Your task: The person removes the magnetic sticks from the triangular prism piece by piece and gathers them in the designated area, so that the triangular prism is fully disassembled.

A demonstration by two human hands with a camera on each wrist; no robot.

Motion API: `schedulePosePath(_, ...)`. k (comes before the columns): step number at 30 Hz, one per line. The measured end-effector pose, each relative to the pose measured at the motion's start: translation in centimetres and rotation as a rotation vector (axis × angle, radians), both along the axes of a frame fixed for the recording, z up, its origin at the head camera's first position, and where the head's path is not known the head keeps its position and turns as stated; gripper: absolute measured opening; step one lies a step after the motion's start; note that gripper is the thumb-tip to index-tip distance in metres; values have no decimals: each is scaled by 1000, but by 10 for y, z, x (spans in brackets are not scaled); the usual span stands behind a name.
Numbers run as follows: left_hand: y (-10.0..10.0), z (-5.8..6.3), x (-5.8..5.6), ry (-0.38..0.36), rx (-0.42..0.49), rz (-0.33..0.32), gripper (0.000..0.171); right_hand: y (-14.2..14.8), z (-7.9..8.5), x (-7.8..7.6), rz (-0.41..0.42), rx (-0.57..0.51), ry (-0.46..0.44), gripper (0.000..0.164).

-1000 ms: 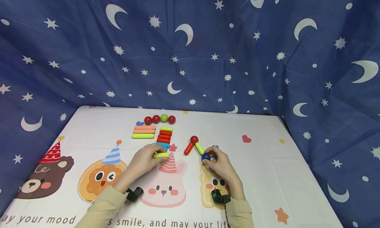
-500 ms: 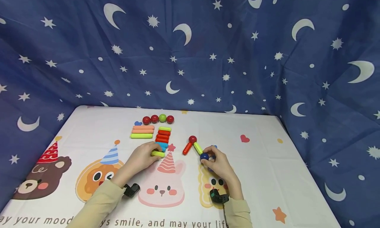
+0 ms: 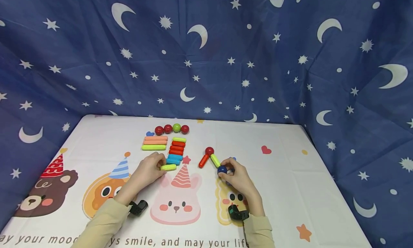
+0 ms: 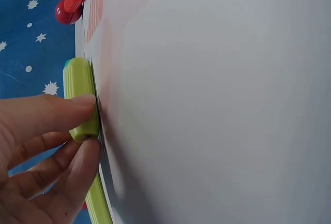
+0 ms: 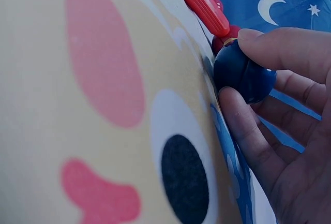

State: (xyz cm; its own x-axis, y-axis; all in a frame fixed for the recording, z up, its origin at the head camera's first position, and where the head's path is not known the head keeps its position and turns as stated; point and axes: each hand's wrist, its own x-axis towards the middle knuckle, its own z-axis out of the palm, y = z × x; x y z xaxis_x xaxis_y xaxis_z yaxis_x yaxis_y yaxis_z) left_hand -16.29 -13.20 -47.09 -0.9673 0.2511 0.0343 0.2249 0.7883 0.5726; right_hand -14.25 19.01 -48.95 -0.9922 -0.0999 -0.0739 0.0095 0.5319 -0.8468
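Note:
My left hand [image 3: 146,171] pinches the left end of a short yellow-green stick [image 3: 168,167], lying just below the blue sticks [image 3: 174,159]. In the left wrist view, the thumb lies on the side of this ribbed stick [image 4: 80,84] and a fingertip touches its end. Farther right, my right hand [image 3: 238,176] grips a dark blue ball [image 3: 222,170] between thumb and fingers, also seen in the right wrist view as a glossy blue ball [image 5: 243,74]. That ball meets the lower end of another yellow-green stick [image 3: 215,160]. A red ball [image 3: 209,151] joins this stick to a red stick [image 3: 203,161].
Several red sticks [image 3: 177,148] lie in a column above the blue ones. To their left are longer orange sticks [image 3: 155,140] and a longer yellow-green stick [image 3: 153,147]. A row of red balls [image 3: 168,129] with one green ball [image 3: 176,127] sits at the back.
My left hand has shifted left with the short yellow-green stick, uncovering more of the blue sticks. The right hand keeps its hold on the blue ball, nearly still.

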Motion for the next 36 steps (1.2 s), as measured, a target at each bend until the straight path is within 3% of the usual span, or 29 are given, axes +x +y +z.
schedulePosePath(13,7,1,-5,-52,29,74,21,1,-1,-1,-8,5,9,32)
schedulePosePath(23,5,4,-3,-87,49,92,22,0,-1,-1,-8,-2,1,33)
schedulePosePath(30,-1,8,-1,-40,75,93,20,0,0,-2,-17,11,-1,33)
schedulePosePath(36,13,10,2,1,152,72,18,0,1,-3,3,16,0,34)
